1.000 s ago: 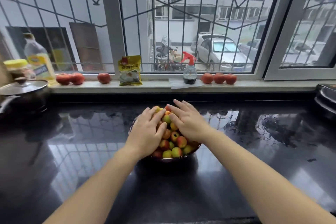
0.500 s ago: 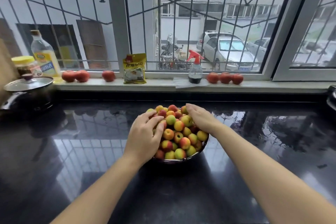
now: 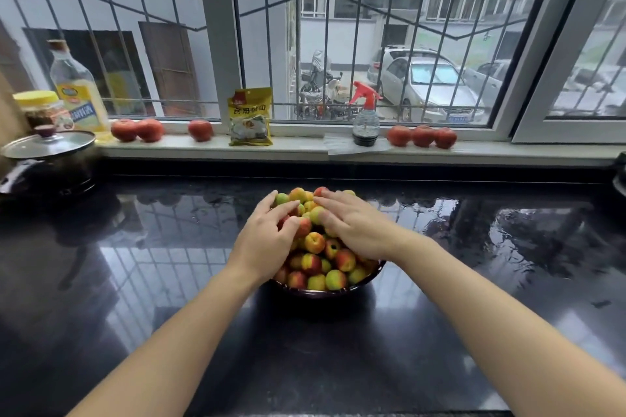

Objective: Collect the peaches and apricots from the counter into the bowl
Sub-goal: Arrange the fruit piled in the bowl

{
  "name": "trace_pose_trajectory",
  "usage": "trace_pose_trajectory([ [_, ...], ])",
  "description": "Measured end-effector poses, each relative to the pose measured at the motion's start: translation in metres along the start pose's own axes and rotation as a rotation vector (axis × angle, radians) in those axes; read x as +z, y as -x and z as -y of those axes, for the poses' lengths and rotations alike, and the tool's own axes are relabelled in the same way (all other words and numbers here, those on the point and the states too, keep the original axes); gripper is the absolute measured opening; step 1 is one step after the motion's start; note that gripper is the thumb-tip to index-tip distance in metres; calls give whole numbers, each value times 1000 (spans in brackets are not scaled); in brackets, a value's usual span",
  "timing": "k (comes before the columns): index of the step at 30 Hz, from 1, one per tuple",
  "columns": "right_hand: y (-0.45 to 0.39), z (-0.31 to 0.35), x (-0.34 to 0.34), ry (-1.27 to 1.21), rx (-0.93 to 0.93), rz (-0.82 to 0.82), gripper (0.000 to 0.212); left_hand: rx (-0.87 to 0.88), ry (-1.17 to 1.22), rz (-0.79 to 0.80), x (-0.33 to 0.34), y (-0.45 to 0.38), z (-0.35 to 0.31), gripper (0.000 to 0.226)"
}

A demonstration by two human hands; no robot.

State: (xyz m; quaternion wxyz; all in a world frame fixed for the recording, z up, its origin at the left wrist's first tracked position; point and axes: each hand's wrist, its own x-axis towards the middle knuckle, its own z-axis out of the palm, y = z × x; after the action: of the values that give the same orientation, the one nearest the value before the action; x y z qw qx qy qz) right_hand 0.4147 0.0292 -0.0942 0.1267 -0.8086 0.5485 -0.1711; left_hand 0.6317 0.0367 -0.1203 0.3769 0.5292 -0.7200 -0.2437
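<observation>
Bowl (image 3: 371, 276) heaped with small fruit (image 3: 315, 242); counter (image 3: 135, 281) bare of fruit; left hand (image 3: 264, 240), right hand (image 3: 359, 230) flat on heap, gripping nothing; six red fruit (image 3: 421, 136) left on sill

We see a heap of small red, orange and yellow-green fruit (image 3: 316, 244) in a dark, glossy round bowl (image 3: 325, 292) on a polished black stone counter (image 3: 135, 281). Along the pale sill sit six deep-red round fruits (image 3: 422, 136), a yellow printed packet (image 3: 250, 117), a clear spray bottle with a red trigger (image 3: 366, 118) and a yellow-labelled oil bottle (image 3: 79, 91).
</observation>
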Motion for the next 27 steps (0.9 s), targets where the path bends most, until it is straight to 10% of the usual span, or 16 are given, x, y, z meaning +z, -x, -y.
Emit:
trace_pose_trajectory([
  [6,31,3,4,59,-89,-80,73,122,137,-184,-5,21,16,31],
  [13,29,-3,9,-113,-36,-225,51,286,-209,-77,4,10,1,50],
  [20,16,-25,12,-189,161,-251,46,322,276,-144,-3,28,20,26],
  [27,19,-15,12,-215,171,-278,53,430,-397,-48,10,33,17,66],
])
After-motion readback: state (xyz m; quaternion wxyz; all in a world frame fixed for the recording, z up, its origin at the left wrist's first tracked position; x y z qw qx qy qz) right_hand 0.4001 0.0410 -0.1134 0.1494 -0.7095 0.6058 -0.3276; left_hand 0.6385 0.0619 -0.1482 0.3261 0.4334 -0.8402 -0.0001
